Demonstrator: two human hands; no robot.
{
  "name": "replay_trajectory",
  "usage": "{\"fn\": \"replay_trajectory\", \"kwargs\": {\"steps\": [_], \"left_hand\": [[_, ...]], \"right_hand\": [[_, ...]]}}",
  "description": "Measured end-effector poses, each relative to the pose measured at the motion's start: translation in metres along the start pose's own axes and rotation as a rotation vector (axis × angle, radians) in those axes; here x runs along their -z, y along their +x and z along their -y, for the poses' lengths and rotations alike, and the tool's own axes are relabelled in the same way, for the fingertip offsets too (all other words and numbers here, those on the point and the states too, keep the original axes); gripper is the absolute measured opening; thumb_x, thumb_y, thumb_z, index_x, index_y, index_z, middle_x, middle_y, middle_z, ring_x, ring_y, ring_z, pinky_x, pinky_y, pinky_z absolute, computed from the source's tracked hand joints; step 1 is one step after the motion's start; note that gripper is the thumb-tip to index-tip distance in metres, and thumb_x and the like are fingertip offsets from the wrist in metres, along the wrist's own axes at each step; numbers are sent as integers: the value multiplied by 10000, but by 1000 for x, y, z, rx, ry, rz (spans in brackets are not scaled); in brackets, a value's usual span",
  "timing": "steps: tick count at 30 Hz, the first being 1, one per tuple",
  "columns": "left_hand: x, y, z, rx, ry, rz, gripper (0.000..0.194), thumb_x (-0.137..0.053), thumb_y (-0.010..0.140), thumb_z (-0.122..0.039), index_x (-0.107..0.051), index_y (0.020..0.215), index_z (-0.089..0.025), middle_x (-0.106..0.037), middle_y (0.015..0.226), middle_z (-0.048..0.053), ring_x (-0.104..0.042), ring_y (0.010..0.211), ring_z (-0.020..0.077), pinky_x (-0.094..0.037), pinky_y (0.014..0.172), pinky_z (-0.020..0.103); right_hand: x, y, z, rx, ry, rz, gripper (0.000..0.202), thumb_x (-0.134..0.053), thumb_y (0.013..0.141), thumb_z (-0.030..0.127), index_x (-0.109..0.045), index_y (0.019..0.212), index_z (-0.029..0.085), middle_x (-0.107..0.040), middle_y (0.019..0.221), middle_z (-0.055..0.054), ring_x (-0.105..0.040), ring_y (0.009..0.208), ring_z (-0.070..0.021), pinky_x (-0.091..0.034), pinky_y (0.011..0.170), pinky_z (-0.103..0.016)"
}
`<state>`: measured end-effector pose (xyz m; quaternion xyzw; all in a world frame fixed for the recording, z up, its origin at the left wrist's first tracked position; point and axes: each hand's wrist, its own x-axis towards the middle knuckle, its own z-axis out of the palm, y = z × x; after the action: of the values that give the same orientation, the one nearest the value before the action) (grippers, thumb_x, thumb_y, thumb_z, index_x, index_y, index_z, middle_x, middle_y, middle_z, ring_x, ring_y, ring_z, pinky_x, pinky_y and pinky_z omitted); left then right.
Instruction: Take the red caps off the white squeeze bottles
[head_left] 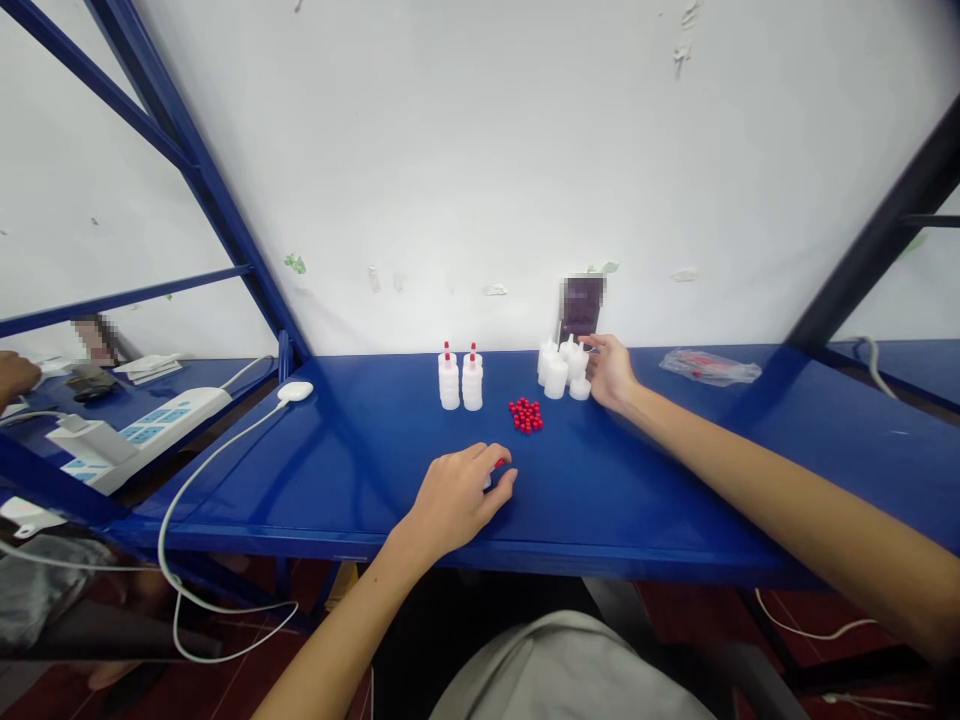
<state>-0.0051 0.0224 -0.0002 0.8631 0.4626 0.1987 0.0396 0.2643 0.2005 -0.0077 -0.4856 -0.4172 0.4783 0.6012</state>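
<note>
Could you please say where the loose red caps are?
In the head view, the loose red caps lie on the blue table, right of the red-tipped bottles and front-left of the plain white bottles.

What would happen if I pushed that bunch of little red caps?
The red caps would probably scatter, since they lie loose together. Some might roll, because they look small and roundish. They could slide easily too: the blue table looks smooth.
</note>
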Motion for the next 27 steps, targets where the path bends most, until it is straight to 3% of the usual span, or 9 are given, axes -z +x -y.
{"fn": "replay_trajectory", "kwargs": {"steps": [7,11,19,27], "left_hand": [[-2,0,1,-2,-3,-6,218,-413,984,-373,-570,1063,-245,-654,938,-7,-626,802,166,-428,717,282],[-2,1,2,-2,-7,-4,217,-414,984,-375,-571,1059,-246,-653,936,-10,-626,799,165,-424,713,283],[-2,0,2,1,-14,1,218,-417,982,-376,-570,1064,-245,-656,944,-7,-627,811,168,-425,723,285],[-1,0,1,8,-13,7,226,-416,982,-379,-574,1066,-242,-657,945,-3,-629,807,169,-427,723,286]], "right_hand": [[7,-7,-2,-2,-2,-90,350,-427,751,476,-490,1012,251,-577,839,-22,-590,750,-199,-484,619,-294],[13,-10,-3,-44,-58,-149,275,-414,794,390,-503,996,226,-556,824,-24,-553,658,-162,-451,549,-259],[13,-20,7,-89,-176,-42,144,-475,804,246,-555,903,179,-612,736,-52,-578,647,-166,-469,572,-254],[20,-23,5,-30,-371,32,234,-424,815,250,-511,1021,181,-637,830,-68,-624,738,-181,-498,652,-281]]}}
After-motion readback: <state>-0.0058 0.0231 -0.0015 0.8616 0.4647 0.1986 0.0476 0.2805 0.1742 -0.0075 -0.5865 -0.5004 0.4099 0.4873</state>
